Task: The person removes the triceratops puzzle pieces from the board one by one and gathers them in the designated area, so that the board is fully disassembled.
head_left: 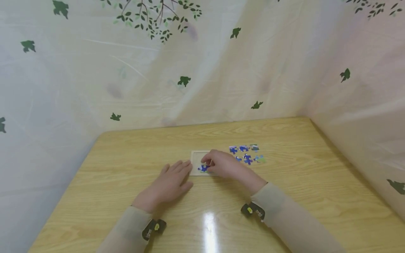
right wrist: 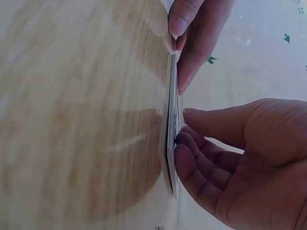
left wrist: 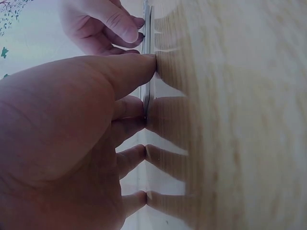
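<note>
In the head view a pale, shallow puzzle tray (head_left: pixel 195 154) lies on the wooden table. Inside it, near the lower edge, sits a blue jigsaw piece (head_left: pixel 203 168), partly covered by my right hand (head_left: pixel 224 164). That hand reaches over the tray with curled fingers, thumb and fingertips down at the piece; the right wrist view shows the thumb (right wrist: pixel 216 122) and fingers close against the tray's top. My left hand (head_left: pixel 169 181) lies with extended fingers at the tray's left side, fingertips touching its edge and the table. The tray's right part is hidden under the right hand.
Several loose jigsaw pieces (head_left: pixel 248 159) in blue and green lie in two rough rows right of the tray. The wooden table (head_left: pixel 126 154) meets a pale leaf-printed curtain (head_left: pixel 209 95) at the back. Dark wrist cameras (head_left: pixel 253 210) sit on both sleeves.
</note>
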A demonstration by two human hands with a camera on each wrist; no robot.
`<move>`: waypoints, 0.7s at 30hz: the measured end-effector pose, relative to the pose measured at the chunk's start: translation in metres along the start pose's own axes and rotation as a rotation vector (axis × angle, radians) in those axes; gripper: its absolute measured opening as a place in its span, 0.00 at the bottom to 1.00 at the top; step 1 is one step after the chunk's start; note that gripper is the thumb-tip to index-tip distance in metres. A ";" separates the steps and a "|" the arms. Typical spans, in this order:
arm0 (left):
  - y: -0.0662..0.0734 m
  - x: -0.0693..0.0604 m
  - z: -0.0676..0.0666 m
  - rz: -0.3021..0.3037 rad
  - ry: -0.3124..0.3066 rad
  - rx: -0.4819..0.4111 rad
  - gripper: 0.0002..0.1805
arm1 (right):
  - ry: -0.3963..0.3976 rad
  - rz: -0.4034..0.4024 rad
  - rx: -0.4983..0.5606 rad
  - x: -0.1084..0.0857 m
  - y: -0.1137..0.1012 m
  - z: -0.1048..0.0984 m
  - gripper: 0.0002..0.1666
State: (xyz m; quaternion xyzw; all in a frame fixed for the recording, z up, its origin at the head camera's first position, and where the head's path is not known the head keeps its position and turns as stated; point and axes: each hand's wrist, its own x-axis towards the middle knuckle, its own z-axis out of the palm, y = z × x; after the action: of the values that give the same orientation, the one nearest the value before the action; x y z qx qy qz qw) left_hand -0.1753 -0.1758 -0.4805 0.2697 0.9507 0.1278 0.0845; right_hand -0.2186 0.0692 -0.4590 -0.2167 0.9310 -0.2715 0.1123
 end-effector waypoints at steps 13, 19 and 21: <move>0.000 0.000 -0.001 0.012 0.004 -0.007 0.37 | -0.022 -0.003 -0.069 -0.004 -0.002 0.002 0.21; 0.000 0.000 -0.001 0.012 0.005 -0.007 0.37 | -0.014 -0.014 -0.080 -0.005 -0.004 0.003 0.21; 0.000 0.000 -0.001 0.012 0.006 -0.009 0.37 | -0.013 -0.014 -0.088 -0.005 -0.005 0.003 0.22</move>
State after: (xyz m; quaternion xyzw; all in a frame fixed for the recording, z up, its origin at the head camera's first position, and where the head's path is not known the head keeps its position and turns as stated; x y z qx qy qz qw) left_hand -0.1749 -0.1758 -0.4798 0.2745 0.9488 0.1332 0.0821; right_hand -0.2119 0.0663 -0.4581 -0.2298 0.9397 -0.2297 0.1066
